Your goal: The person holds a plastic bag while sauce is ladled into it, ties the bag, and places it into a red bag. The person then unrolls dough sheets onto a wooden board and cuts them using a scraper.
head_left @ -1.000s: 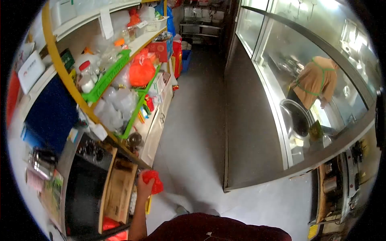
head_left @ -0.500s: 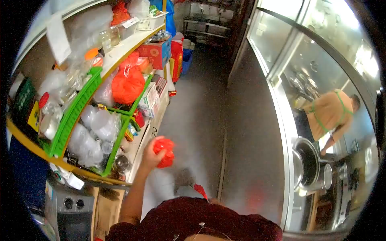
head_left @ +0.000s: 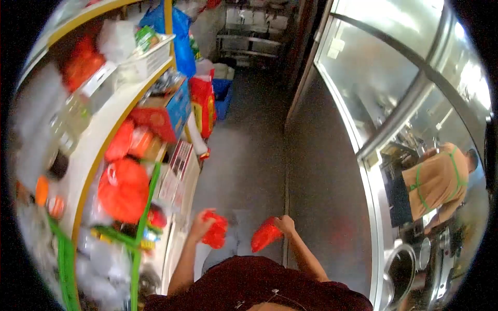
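My left hand (head_left: 201, 226) is closed around a red plastic bag (head_left: 217, 234), low in the view beside the shelf unit. What the bag contains, if anything, cannot be made out. On the other side, in front of my dark red shirt (head_left: 259, 282), my right hand (head_left: 285, 225) grips a second red plastic bag (head_left: 265, 237), which slants down towards the middle. The two bags are apart, and both hang above the grey floor.
To the left runs a shelf unit (head_left: 98, 122) with a tied red bag (head_left: 123, 189), a white basket (head_left: 145, 59), a blue-and-red box (head_left: 165, 115) and green crates (head_left: 65, 264). A blue bin (head_left: 222, 98) stands farther along the passage. Behind glass panes (head_left: 368, 72) at right, a person (head_left: 438, 181) bends near pots (head_left: 399, 269).
My view has moved forward along the passage, and the shelves have slid left and down. My right hand has come up into sight with its red bag, of which only a part showed before.
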Motion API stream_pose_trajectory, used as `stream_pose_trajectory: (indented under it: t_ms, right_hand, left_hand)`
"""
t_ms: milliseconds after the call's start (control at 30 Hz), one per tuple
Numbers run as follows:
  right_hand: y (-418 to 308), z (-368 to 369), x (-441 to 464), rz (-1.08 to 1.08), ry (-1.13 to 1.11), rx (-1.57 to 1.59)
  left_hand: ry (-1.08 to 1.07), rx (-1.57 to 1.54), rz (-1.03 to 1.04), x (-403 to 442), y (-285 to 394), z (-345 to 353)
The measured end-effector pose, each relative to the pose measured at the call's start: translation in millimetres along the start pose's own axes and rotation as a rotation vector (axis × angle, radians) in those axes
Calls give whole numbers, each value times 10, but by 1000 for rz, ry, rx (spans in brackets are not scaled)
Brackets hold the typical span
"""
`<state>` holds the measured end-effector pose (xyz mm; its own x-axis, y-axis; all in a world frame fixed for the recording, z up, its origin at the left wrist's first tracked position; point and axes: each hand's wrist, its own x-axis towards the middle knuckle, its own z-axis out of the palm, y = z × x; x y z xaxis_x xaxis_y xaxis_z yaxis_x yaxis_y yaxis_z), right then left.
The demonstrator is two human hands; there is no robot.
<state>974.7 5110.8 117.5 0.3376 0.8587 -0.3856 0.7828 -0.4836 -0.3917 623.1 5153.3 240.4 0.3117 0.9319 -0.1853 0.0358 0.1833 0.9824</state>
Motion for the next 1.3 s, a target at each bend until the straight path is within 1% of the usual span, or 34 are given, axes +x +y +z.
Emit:
stream_pose_trajectory:
  t_ms: [67, 100, 133, 200, 233, 300, 333, 367, 400, 433, 467, 500, 533, 567, 600, 633, 667, 700, 767, 800, 833, 867, 933, 1000, 1033, 1067, 1100, 1133, 1167, 1267, 1300]
  right_hand:
    - [-44, -340, 479, -47, 53, 7]
    - [-161, -609, 566, -91, 123, 15]
    - [-339, -901, 609, -98, 93, 55]
    - [-734, -1352, 829, -135, 36, 150]
    - [-851, -1438, 968, -197, 174, 224]
    - [-1115, -1834, 1313, -203, 222, 229]
    - [-1232, -2071, 1470, -200, 244, 227]
    - [-1314, -2229, 1667, -255, 322, 248]
    - [-1369, -2373, 1912, -285, 312, 219]
    - [-1431, -2512, 2201, -320, 300, 186]
    - [-1483, -2612, 2476, -357, 276, 152]
    - [-1551, -2672, 2769, -462, 309, 159]
    - [-1616, -2733, 3094, -482, 348, 109]
    - [-1712, -2849, 3396, -451, 325, 26]
    - [-1802, -2968, 3662, -417, 302, -55]
    - [-1814, -3015, 3982, -458, 278, -20]
    - [-1892, -3134, 4282, -491, 303, 8]
    - [-2013, -3291, 4506, -524, 325, 37]
    - [-2171, -3504, 4885, -580, 330, 44]
    - [-2278, -3657, 5071, -571, 350, -13]
    - [-2412, -3833, 5260, -564, 371, -71]
    - [-2542, -3994, 5530, -560, 395, -124]
    - [-2576, -4278, 6361, -759, 473, 230]
    - [-2814, -4722, 6815, -749, 463, 297]
    - [-2922, -4933, 7027, -744, 488, 186]
    - [-2958, -5057, 7332, -769, 529, 197]
    - [-2968, -5169, 7647, -744, 551, 176]
    - [-2984, -5326, 7973, -722, 578, 154]
    - [-3001, -5486, 8240, -636, 503, 145]
    - [-2800, -5601, 9250, -604, 694, -16]
    - [-2732, -5619, 9484, -560, 657, -27]
  left_hand:
    - [-292, 242, 124, 911, 18, 376]
    - [-431, 269, 157, 1264, 68, 589]
    - [-564, 296, 198, 1636, 153, 824]
    - [-618, 437, 476, 2270, 147, 1216]
    - [-663, 481, 420, 2489, 304, 1339]
    - [-753, 569, 314, 2934, 578, 1559]
    - [-735, 565, 303, 3162, 676, 1639]
    - [-717, 557, 293, 3393, 757, 1727]
    - [-691, 548, 290, 3670, 809, 1809]
    - [-706, 415, 364, 4065, 707, 1905]
    - [-708, 432, 300, 4379, 663, 1938]
    - [-708, 448, 222, 4540, 1021, 1909]
    - [-706, 463, 152, 4748, 1249, 1907]
    - [-626, 407, 129, 5095, 1076, 1948]
    - [-545, 399, 125, 5288, 1132, 1989]
    - [-466, 391, 117, 5456, 1194, 2023]
    - [-383, 391, 115, 5692, 1288, 2014]
    - [-336, 514, 142, 5878, 1359, 2001]
    - [-323, 386, 19, 6254, 1410, 2072]
    - [-318, 309, -43, 6431, 1427, 2140]
    - [-308, 196, -112, 6447, 1962, 2146]
    - [-370, 206, 12, 6799, 1739, 2123]
    - [-425, 256, -44, 7170, 2073, 2082]
    - [-430, 203, -44, 7633, 2157, 2087]
    - [-440, 187, -35, 7928, 2229, 2065]
    - [-528, 236, -26, 8231, 2307, 2036]
    - [-556, 253, 28, 8541, 2343, 2035]
    - [-585, 271, 90, 8877, 2377, 2044]
    - [-547, 330, 255, 9201, 2375, 2022]
    - [-591, 323, 164, 10026, 2937, 1787]
    - [-548, 307, 87, 10256, 3117, 1695]
